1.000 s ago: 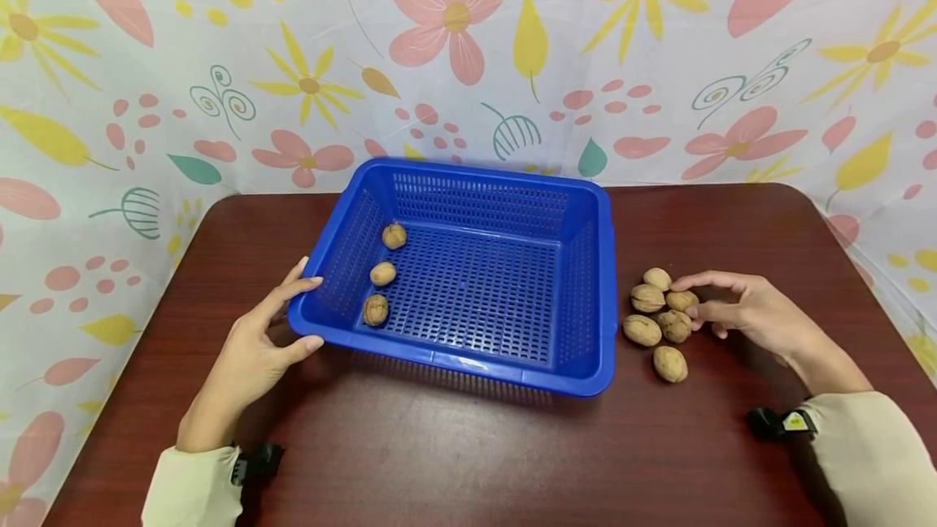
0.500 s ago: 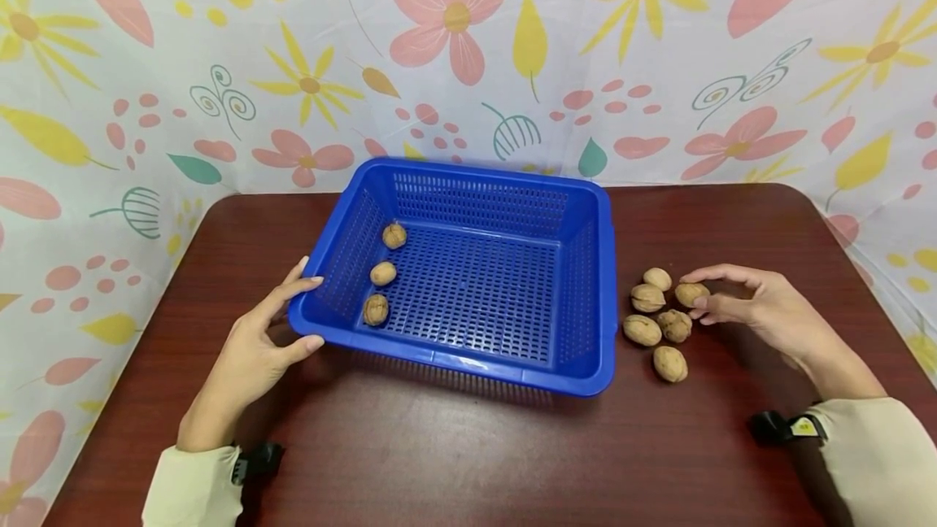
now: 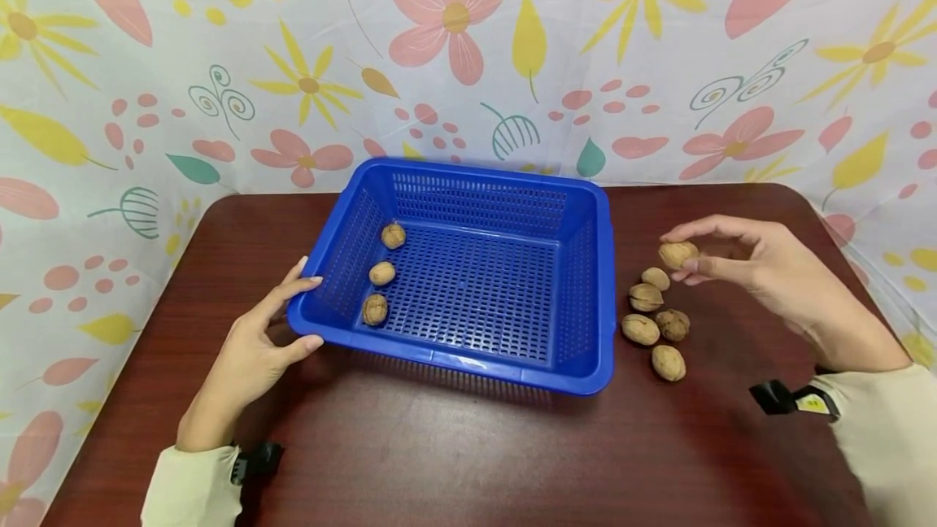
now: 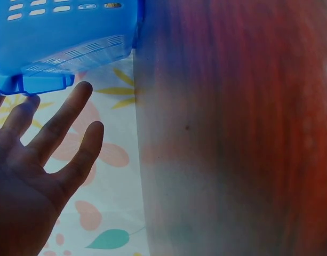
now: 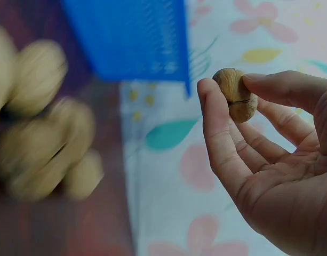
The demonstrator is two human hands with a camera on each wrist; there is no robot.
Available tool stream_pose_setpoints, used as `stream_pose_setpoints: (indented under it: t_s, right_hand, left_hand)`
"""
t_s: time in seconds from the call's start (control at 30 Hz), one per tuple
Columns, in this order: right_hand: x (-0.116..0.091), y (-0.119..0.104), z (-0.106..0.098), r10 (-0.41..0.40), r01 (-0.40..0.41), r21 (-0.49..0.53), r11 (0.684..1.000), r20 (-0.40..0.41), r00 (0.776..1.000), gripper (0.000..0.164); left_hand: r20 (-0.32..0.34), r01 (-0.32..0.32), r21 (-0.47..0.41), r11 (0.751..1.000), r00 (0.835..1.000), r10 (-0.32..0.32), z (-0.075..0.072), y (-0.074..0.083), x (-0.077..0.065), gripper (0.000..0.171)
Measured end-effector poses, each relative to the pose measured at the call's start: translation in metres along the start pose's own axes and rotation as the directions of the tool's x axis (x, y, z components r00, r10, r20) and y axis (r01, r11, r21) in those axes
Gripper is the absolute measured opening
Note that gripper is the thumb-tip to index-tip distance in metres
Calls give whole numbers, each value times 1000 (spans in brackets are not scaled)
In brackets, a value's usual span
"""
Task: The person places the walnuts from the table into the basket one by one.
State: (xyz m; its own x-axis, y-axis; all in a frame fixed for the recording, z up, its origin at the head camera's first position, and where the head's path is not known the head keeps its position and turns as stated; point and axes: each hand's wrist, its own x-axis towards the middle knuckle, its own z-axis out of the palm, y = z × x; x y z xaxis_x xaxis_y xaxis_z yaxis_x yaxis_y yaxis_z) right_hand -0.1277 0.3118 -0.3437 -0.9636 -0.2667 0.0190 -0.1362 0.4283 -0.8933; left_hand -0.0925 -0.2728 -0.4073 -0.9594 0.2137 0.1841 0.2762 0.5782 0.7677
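My right hand (image 3: 783, 283) pinches a walnut (image 3: 678, 254) between thumb and fingers above the table, clear of the pile. In the right wrist view the seam of this walnut (image 5: 236, 95) shows between the fingertips. Under and in front of that hand lie several more walnuts (image 3: 641, 329), just right of the blue basket (image 3: 468, 360). Inside the basket, three walnuts (image 3: 382, 272) stand in a row along its left wall. My left hand (image 3: 245, 360) is at the basket's front left corner, its fingers spread and fairly straight by the rim; the left wrist view shows extended fingers (image 4: 62, 125).
A dark red-brown wooden table (image 3: 468, 462) bears everything. Behind it and at its sides hangs a white cloth (image 3: 468, 104) with printed flowers and leaves. The basket reaches nearly to the table's back edge.
My right hand first drew one walnut slightly right out of the pile, then lifted it up and toward the back. The left hand, the basket and the other walnuts have stayed put.
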Motion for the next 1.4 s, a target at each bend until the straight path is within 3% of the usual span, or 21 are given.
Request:
stream_pose_setpoints:
  t_s: [0.27,0.63,0.83,1.07,1.23,1.4]
  right_hand:
    - [39,-59,22,-29,17,124,992,97,995,30]
    - [116,-105,104,-93,16,244,970,307,947,28]
    - [149,-111,159,-99,-39,310,950,416,904,27]
    - [168,-104,215,-28,-147,278,949,540,841,31]
    - [168,-95,237,26,-188,202,961,611,791,29]
    - [166,-84,245,73,-209,130,969,659,748,31]
  left_hand:
    - [1,2,6,1000,1000,-2,-1,-3,-1,67]
    - [-3,-5,11,1000,1000,5,-2,-5,-2,68]
    - [-2,7,19,1000,1000,-7,-2,-4,-4,68]
    - [2,2,18,1000,1000,-2,0,-3,-3,68]
    - [3,1,23,1000,1000,-1,-2,-2,0,67]
    - [8,2,17,1000,1000,-2,-2,0,1,67]
